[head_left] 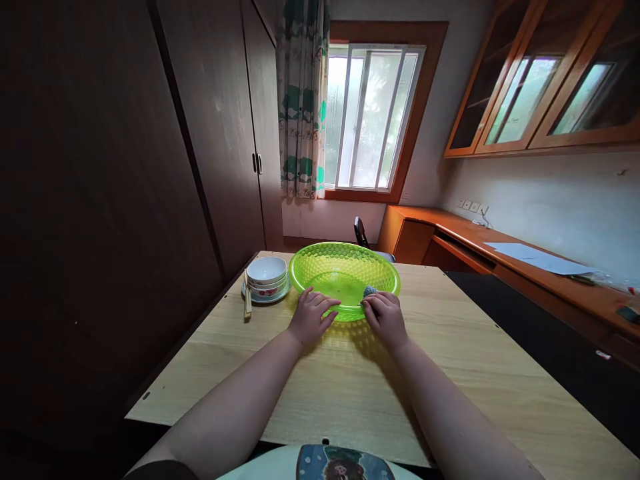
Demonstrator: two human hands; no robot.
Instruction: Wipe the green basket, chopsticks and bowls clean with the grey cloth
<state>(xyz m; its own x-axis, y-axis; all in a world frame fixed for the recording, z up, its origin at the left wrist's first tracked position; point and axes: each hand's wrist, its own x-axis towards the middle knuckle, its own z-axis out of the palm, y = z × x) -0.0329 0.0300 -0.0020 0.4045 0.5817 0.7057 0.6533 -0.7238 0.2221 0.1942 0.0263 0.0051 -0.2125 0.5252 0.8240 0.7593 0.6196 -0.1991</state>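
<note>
Dim room, one window [370,120] bright at upper centre of frame; one pale wooden table [450,333] across the lower middle. Two bare hands at work, one person. Left hand [310,317]: at centre, fingers and thumb loosely about the near rim of one green basin [345,257], a small gap between their tips. Right hand [387,317]: closed narrow at the same rim, further right, holding one grey textured wad [369,291] that shows past the fingertips. Basin sits upright on the table, centre of frame.

Left of it, near: one stack of white bowls [267,270], three by my count of rims, on one plate [273,298]. Light-coloured chopsticks [247,300] lean at the plate's left edge; number hard to tell.

Farther out: one dark chair [359,231] behind the basin; one patterned curtain [303,100], upper centre; dark wardrobe [215,100] filling the left side, two handles [257,163] seen. Right side: one orange-brown desk [500,240] with white paper [540,259], sheets not countable; above, one wall cabinet [505,100], three glazed doors visible, upper right.
</note>
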